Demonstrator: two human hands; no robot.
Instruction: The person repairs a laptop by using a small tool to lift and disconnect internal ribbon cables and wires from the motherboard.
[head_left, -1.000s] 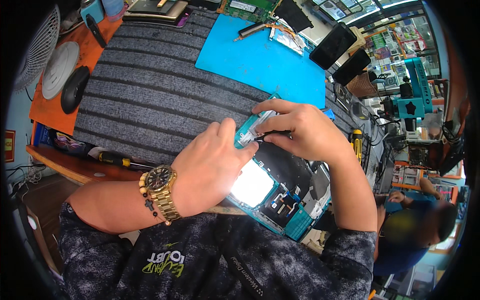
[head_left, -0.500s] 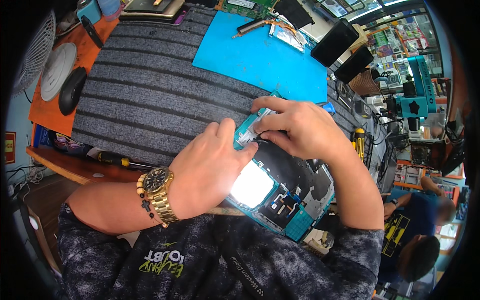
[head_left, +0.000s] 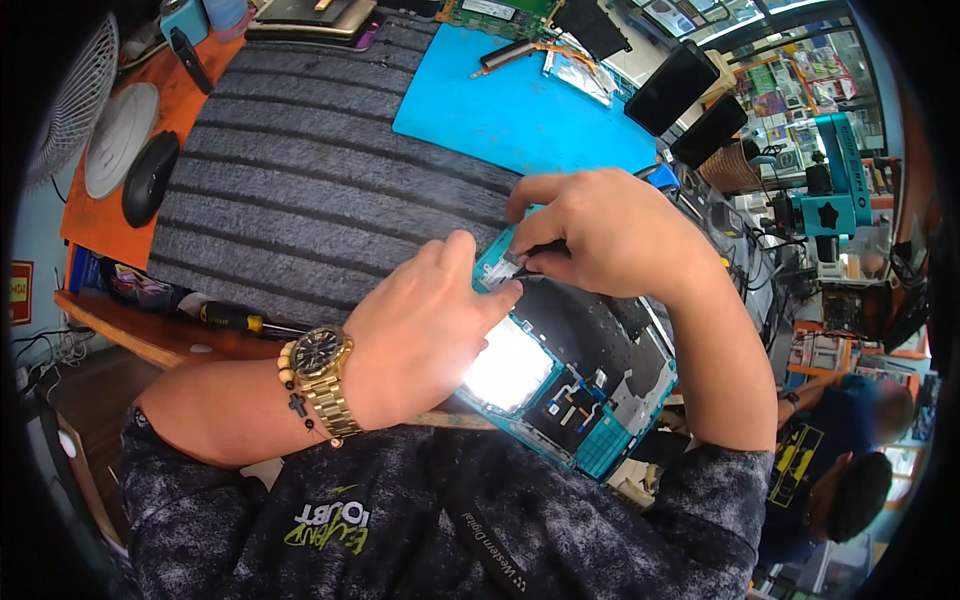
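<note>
A teal laptop chassis [head_left: 600, 335], its black inner side facing up, lies tilted over the front edge of the table. A rectangular panel [head_left: 508, 368] on it glares white. My left hand [head_left: 425, 325], with a gold watch [head_left: 320, 352] at the wrist, grips the chassis at its left edge, thumb on top near a silvery metal bracket [head_left: 500, 270]. Bent over the chassis' far corner, my right hand [head_left: 620, 235] pinches a small dark piece at that bracket; what it is exactly I cannot make out. Small ribbon cables [head_left: 575, 400] show on the near part.
A blue mat [head_left: 500, 105] with a copper heat pipe [head_left: 505, 55] lies beyond the grey striped mat [head_left: 320, 165]. Phones [head_left: 672, 88] stand at right. A black mouse [head_left: 150, 180] and a screwdriver [head_left: 232, 318] are at left. Two people [head_left: 835, 480] are at far right.
My right hand has lifted and shifted slightly, its fingers drawn closer together at the bracket. My left hand stays on the chassis. The whole view has moved a little.
</note>
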